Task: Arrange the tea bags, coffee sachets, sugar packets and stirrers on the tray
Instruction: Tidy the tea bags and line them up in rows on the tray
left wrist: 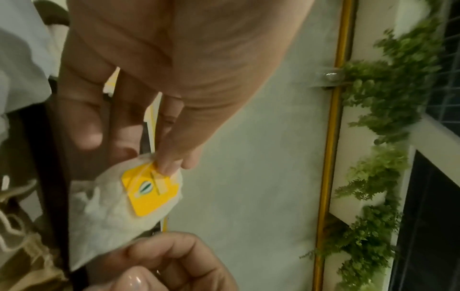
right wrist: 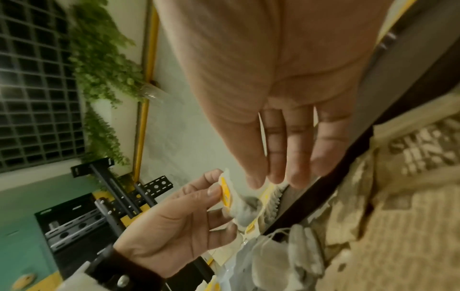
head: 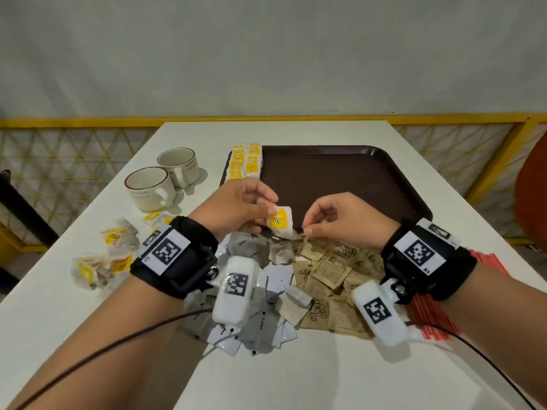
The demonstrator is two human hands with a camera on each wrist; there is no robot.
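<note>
I am pinching a tea bag point(head: 280, 221) in my left hand point(head: 236, 202) above the tray's point(head: 340, 173) near edge, my right hand point(head: 346, 220) pinching its string.

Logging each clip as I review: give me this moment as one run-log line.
left hand: pinches tea bag | right hand: pinching at bag's lower edge | tray: tea bags in two rows, far-left corner

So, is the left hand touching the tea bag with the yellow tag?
Touching. The left wrist view shows the left hand pinching the tea bag at its yellow tag; the head view agrees.
</note>
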